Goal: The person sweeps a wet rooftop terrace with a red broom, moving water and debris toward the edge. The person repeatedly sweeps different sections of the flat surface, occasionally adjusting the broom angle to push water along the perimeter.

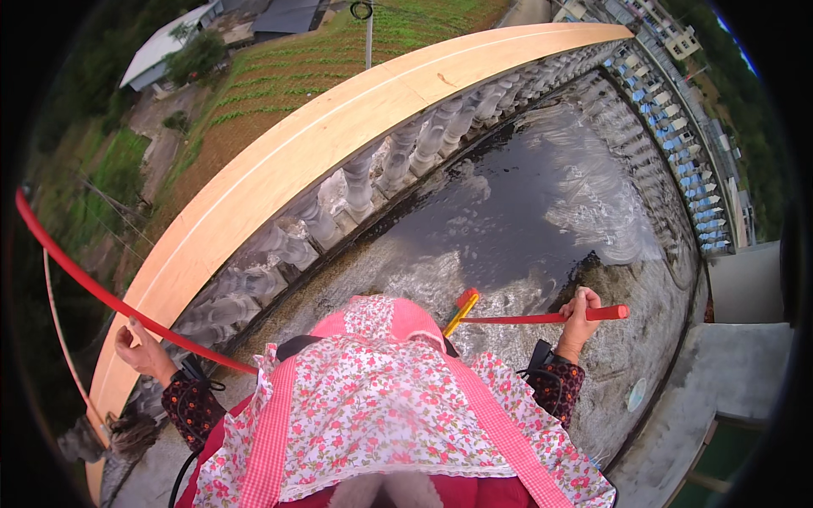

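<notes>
My right hand (579, 317) is closed around a red pole (525, 319) near its thicker end, over the wet concrete floor. The pole runs leftward to my apron. My left hand (146, 354) is over the railing, fingers bent and apart, fingertips close beside a long red pole (93, 286). It slants from the far left down to my apron. The floral apron (381, 398) hides the middle, so I cannot tell whether both red lengths are one pole. A yellow and red tool (462, 310) sticks up at the apron's edge, its kind unclear.
A smooth tan rail (279, 165) on grey balusters (360, 182) bounds the left and far side, with fields beyond. Dark water (508, 203) covers part of the floor. Grey bristles (134, 433) show lower left. A small pale round piece (637, 394) lies right, near a grey ledge (720, 372).
</notes>
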Tool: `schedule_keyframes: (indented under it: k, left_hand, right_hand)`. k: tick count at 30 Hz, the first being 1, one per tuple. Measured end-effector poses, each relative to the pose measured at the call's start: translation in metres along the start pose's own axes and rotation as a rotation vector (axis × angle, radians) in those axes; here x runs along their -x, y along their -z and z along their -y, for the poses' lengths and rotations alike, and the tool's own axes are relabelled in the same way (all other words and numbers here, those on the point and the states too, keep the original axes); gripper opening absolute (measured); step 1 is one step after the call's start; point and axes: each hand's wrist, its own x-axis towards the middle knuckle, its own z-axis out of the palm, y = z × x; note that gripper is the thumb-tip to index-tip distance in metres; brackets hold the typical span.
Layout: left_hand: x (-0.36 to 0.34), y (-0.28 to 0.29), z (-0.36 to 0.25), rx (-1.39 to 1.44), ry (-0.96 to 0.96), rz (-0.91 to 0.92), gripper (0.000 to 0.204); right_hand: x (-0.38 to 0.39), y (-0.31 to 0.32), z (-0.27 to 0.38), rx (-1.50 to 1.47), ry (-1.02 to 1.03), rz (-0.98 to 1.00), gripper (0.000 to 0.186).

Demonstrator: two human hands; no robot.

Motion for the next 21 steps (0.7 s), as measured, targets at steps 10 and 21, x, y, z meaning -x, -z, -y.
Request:
schedule_keyframes:
  k: [10,21]
  left_hand:
    - [0.051,-0.143,-0.105,0.015,-0.331,0.509,0.044]
    - [0.082,-0.178,-0.091,-0.205,-0.285,0.434,0.036]
  right_hand:
    - [-0.011,-0.027,-0.005,-0.017,-0.008,0.126,0.012]
    - [0.044,0.003,-0.166,0.074,-0.204,0.139,0.013]
